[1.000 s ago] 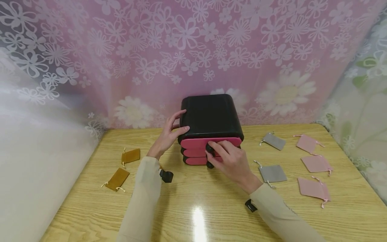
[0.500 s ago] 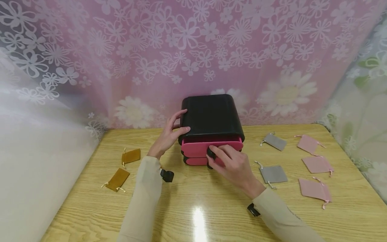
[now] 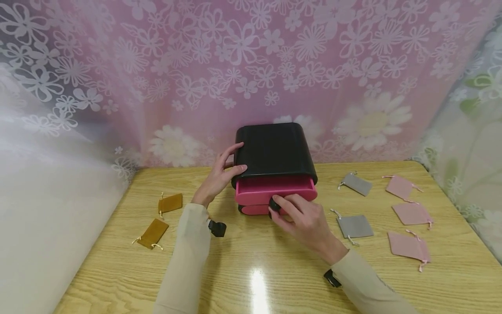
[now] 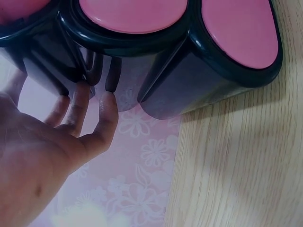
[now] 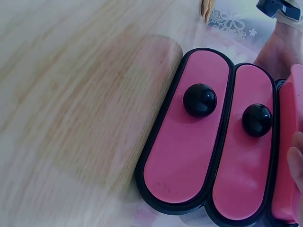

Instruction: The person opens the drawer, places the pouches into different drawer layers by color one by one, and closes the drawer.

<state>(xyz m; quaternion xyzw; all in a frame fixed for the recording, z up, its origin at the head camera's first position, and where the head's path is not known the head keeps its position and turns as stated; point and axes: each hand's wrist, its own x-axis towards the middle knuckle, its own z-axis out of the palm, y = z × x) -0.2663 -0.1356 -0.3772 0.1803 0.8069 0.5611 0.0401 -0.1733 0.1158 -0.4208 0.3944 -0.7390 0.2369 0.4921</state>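
Observation:
A small black drawer cabinet (image 3: 274,148) with pink drawer fronts stands at the back of the table. Its top drawer (image 3: 252,197) is pulled partway out, baring the pink inside. My right hand (image 3: 307,222) pinches the round black knob (image 3: 274,203) of that drawer between thumb and fingers. My left hand (image 3: 217,176) braces the cabinet's left side, thumb at the front top edge and fingers spread. In the left wrist view its fingertips (image 4: 108,101) press the glossy side wall. Two lower drawers (image 5: 187,156) stay closed, each with a black knob.
Two brown drawstring pouches (image 3: 153,233) lie on the table (image 3: 129,279) to the left. On the right are two grey pouches (image 3: 355,226) and three pink pouches (image 3: 409,245). A flowered pink curtain (image 3: 235,65) hangs close behind the cabinet.
The top drawer has slid from closed to partway out, toward me, with my right hand drawing its knob back. My left hand has kept its place on the cabinet.

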